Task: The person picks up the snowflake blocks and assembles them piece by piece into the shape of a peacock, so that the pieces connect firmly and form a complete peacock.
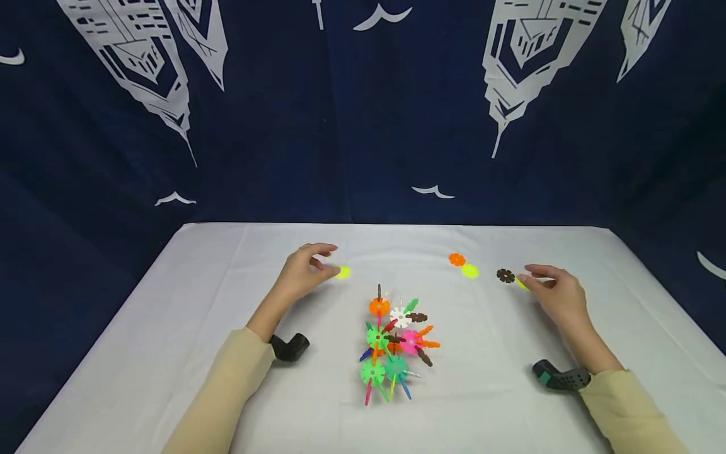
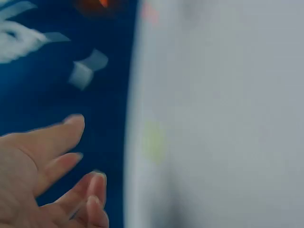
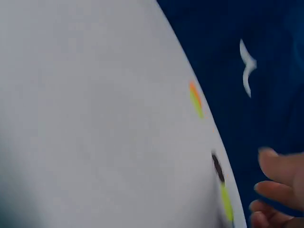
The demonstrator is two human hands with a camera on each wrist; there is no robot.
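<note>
My left hand [image 1: 304, 270] hovers at the table's far left-centre, fingers loosely bent and thumb apart. Just beyond its fingertips a yellow notched disc [image 1: 343, 272] lies on the cloth, a pale blur in the left wrist view. On the far right, my right hand [image 1: 560, 294] hangs over another yellow disc [image 1: 522, 283], partly hidden by it in the head view. In the right wrist view this hand [image 3: 280, 190] shows loosely bent fingers with nothing in them. Touching or close to that disc is a dark brown disc [image 1: 505, 275].
Between the arms stands a spiky cluster of joined colourful discs [image 1: 396, 343]. Farther back, an orange disc [image 1: 456, 259] and a yellow disc [image 1: 469, 271] lie side by side. A white cloth [image 1: 454, 403] covers the table; a dark blue curtain [image 1: 340, 126] hangs behind.
</note>
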